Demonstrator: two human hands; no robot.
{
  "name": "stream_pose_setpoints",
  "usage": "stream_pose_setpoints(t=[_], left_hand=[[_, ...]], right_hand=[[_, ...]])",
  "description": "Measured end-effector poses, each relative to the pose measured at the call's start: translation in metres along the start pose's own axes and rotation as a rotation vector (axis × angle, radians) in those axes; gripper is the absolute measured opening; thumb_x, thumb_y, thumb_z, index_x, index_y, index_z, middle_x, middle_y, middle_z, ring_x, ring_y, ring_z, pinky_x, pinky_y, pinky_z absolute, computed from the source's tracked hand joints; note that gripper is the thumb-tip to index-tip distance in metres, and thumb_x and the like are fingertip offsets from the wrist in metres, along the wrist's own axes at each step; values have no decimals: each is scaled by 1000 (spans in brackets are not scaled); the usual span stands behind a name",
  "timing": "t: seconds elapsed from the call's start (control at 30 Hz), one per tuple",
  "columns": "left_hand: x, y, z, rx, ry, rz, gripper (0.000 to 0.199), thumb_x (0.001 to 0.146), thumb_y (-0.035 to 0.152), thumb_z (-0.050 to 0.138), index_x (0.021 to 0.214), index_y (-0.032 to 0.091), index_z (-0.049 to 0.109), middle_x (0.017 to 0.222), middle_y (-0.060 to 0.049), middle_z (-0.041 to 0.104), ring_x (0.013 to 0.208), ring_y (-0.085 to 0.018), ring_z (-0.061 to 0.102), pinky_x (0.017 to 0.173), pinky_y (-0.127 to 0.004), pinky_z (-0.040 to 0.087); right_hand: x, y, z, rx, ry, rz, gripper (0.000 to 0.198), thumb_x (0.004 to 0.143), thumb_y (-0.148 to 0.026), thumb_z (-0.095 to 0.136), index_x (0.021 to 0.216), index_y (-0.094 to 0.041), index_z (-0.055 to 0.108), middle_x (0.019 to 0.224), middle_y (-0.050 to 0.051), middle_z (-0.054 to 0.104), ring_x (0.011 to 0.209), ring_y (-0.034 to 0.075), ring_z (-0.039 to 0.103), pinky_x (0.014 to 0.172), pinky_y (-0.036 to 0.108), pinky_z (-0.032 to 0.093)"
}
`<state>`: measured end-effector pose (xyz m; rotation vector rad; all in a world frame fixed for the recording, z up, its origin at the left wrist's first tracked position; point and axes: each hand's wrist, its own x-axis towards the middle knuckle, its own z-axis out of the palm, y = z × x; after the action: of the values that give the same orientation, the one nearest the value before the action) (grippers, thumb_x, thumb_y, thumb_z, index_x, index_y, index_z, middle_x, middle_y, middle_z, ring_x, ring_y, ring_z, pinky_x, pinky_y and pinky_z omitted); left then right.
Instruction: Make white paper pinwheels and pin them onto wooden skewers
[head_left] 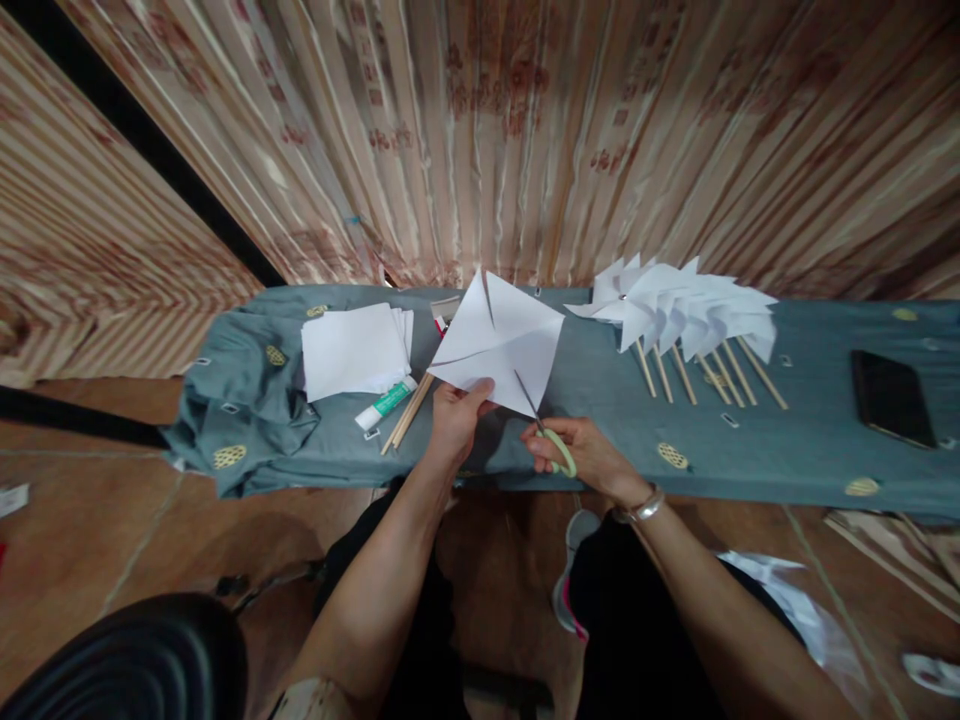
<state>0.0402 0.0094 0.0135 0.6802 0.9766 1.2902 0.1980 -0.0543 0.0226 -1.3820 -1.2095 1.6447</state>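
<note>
My left hand (455,420) pinches the near edge of a square white sheet of paper (517,335), thumb on top. The sheet is held up above the cloth, one corner pointing away from me. Slits run inward from its far and left corners. In my right hand (581,452) is a pair of scissors (557,450) with light green handles. Its blades lie at the sheet's near corner, reaching toward the middle. Just left of my left hand are several wooden sticks (409,415), partly covered by the sheet, and a green-and-white glue stick (386,403).
A stack of white paper (352,350) rests at the left of the blue-green cloth (600,400). Several paper pinwheels (690,305) on wooden sticks overlap to the right. A black phone (892,397) lies farther right. Behind hangs a patterned curtain (495,130). A black round stool (127,660) stands lower left.
</note>
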Motion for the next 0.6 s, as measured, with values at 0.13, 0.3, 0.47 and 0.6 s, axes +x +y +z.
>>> stream_pose_setpoints(t=[0.13, 0.3, 0.47, 0.6], left_hand=[[1, -1, -1, -9, -23, 7, 36, 54, 28, 81, 84, 17, 66, 83, -4, 72, 78, -21, 67, 67, -32, 54], [0, 0, 0, 4, -9, -4, 35, 53, 28, 81, 83, 18, 66, 82, -3, 72, 79, -21, 67, 67, -31, 54], [-5, 0, 3, -1, -27, -50, 34, 51, 26, 81, 81, 17, 67, 80, -1, 71, 73, -18, 65, 68, -32, 53], [-7, -1, 5, -6, -40, -63, 34, 50, 26, 82, 79, 16, 67, 77, -1, 70, 70, -17, 63, 66, -31, 53]], right_hand=[[0, -1, 1, 0, 21, 3, 51, 54, -63, 80, 70, -16, 65, 54, -2, 60, 49, 8, 50, 49, 22, 39], [0, -2, 2, -16, 19, 12, 52, 55, -64, 79, 71, -17, 65, 54, -2, 60, 48, 8, 49, 48, 22, 39], [-1, -5, 1, -60, 26, -16, 50, 60, -65, 76, 65, -17, 64, 55, -1, 61, 50, 8, 49, 48, 22, 37], [-1, -4, 0, -51, 47, -16, 51, 58, -66, 76, 62, -17, 63, 55, 0, 61, 50, 8, 48, 47, 21, 35]])
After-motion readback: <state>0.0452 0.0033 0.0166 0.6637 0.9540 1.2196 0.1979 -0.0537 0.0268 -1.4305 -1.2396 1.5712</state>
